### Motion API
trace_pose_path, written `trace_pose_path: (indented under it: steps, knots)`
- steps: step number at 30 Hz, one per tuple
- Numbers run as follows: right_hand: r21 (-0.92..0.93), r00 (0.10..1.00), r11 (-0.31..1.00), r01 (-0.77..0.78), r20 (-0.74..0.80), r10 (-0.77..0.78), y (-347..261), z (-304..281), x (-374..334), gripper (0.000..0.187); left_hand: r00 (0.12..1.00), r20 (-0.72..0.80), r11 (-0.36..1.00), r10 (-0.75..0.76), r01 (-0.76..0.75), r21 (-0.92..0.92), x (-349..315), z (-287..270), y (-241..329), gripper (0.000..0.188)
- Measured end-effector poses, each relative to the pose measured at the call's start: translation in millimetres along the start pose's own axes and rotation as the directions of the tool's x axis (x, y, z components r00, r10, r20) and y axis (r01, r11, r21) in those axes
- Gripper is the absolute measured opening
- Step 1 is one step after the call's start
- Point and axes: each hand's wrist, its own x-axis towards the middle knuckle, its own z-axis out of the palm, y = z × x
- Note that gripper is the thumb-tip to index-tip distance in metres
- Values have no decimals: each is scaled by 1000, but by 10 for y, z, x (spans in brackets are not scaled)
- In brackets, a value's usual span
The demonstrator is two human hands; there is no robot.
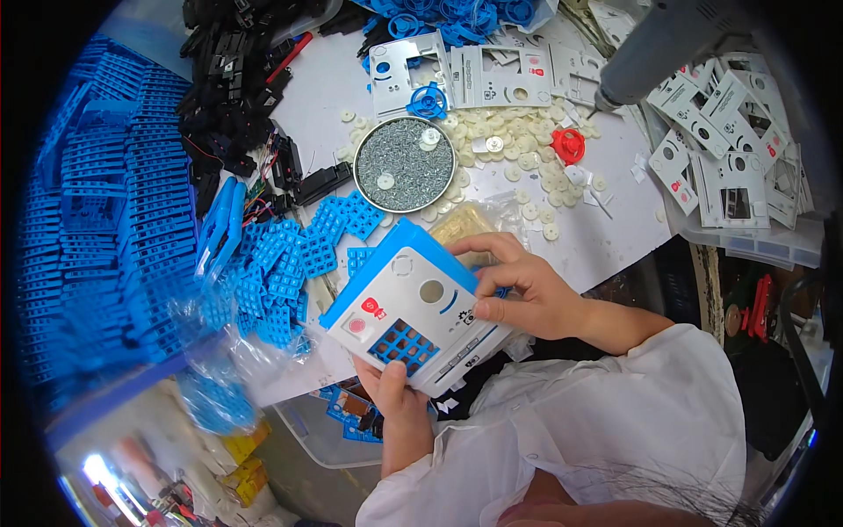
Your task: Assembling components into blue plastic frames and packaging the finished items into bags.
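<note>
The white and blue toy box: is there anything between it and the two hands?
Nothing visible. The left hand grips the white and blue toy box at its near edge, thumb on the blue keypad grid, and the right hand grips its far right corner. Both touch it directly.

Two bare hands, left hand [397,386] and right hand [527,285], no gloves or rings visible, forearms uncovered, white loose creased garment with short sleeves filling lower right of frame.
</note>
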Motion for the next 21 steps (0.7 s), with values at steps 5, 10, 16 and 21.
trace_pose_path:
  steps: [5, 10, 16, 21]
  knots:
    - [-91, 998, 994, -59, 2, 59, -1, -50, -42, 16, 996, -74, 995, -58, 64, 79, -24, 58, 13, 69]
    - [-49, 992, 991, -121, 30, 123, 13, -67, -100, 14, 993, -105, 995, -46, 55, 85, -19, 68, 18, 67]
    - [130, 987, 978, -161, 11, 161, -6, -32, -95, 14, 994, -63, 994, -84, 88, 60, -12, 54, 29, 66]
    - [181, 980, 963, -199, 17, 199, -35, -24, -115, 14, 997, -52, 998, -53, 56, 43, -13, 26, 14, 67]
